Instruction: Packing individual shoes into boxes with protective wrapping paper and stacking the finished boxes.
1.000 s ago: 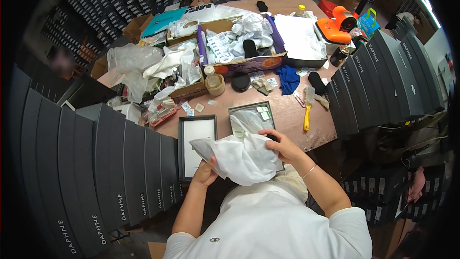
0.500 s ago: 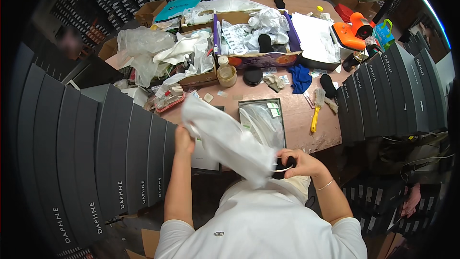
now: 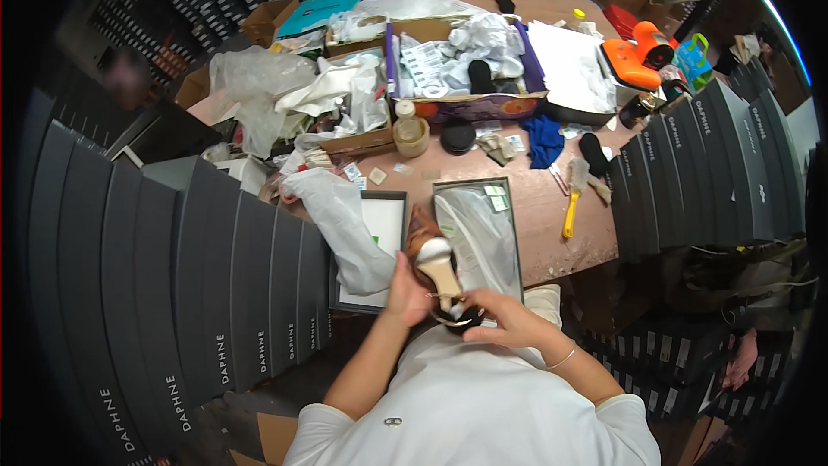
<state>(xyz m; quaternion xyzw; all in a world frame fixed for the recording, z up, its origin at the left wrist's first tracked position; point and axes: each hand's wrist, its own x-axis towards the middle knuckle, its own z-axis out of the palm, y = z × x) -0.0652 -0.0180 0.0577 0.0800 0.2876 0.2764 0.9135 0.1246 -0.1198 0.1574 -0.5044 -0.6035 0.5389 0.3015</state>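
Note:
A heeled sandal (image 3: 442, 278), with a brown front, a pale insole and a black back with a strap, is held in front of my body. My left hand (image 3: 405, 295) is closed round its side, while my right hand (image 3: 507, 321) grips the black heel end. Just beyond lies an open shoe box (image 3: 516, 252) with white translucent wrapping (image 3: 470, 224) and green-and-white labels inside. To its left, a loose white wrapper (image 3: 338, 223) is draped across a dark-edged box lid or tray (image 3: 398, 216) with a white inside.
Tall stacks of dark grey shoe boxes (image 3: 198, 267) (image 3: 681, 173) flank the table. Farther back are a purple-edged carton (image 3: 466, 110) of crumpled paper, a glass jar (image 3: 410, 134), a round black tin (image 3: 457, 135), a blue cloth (image 3: 543, 140), a yellow-handled brush (image 3: 571, 211) and an orange device (image 3: 634, 65).
The white wrapper, held between both hands before, now lies on the left over the lid or tray. The sandal has come into view, and my left hand has moved right onto it.

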